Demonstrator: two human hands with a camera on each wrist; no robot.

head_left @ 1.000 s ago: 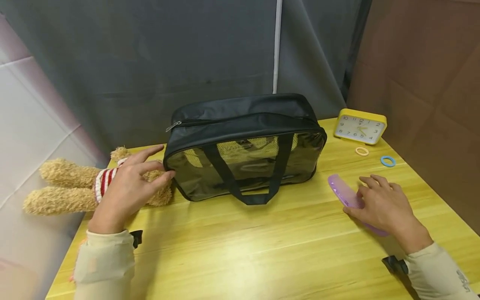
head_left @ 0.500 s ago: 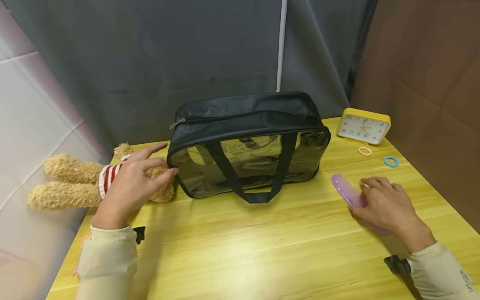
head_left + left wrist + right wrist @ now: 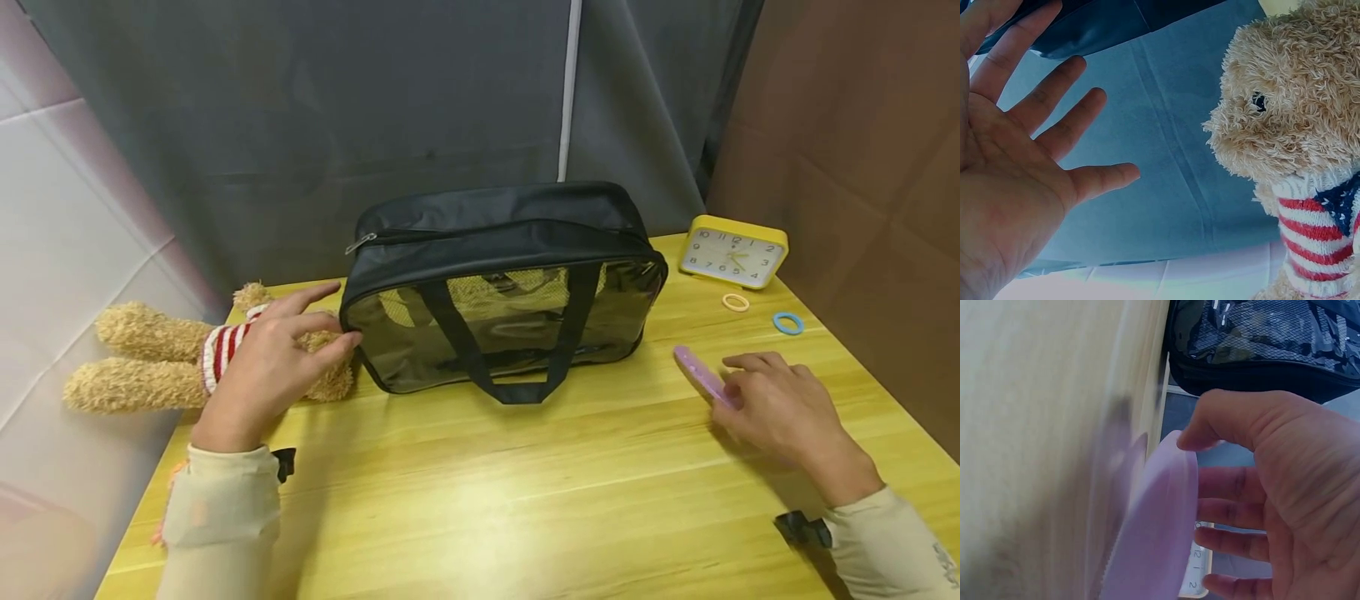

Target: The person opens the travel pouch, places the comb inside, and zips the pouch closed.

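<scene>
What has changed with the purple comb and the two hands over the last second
The right hand has tipped the purple comb from lying flat up onto its edge, fingers and thumb now pinching it. The left hand stays open over the teddy bear; the black bag is unmoved.

The comb is pale purple plastic, long and flat, with fine teeth along one edge. It is tilted up on its edge off the counter, pinched between thumb and fingers of the right hand, right of the bag. The teddy bear, tan and shaggy in a red-and-white striped jumper, lies on its side at the counter's left edge, head against the bag's end, under the left hand.
</scene>
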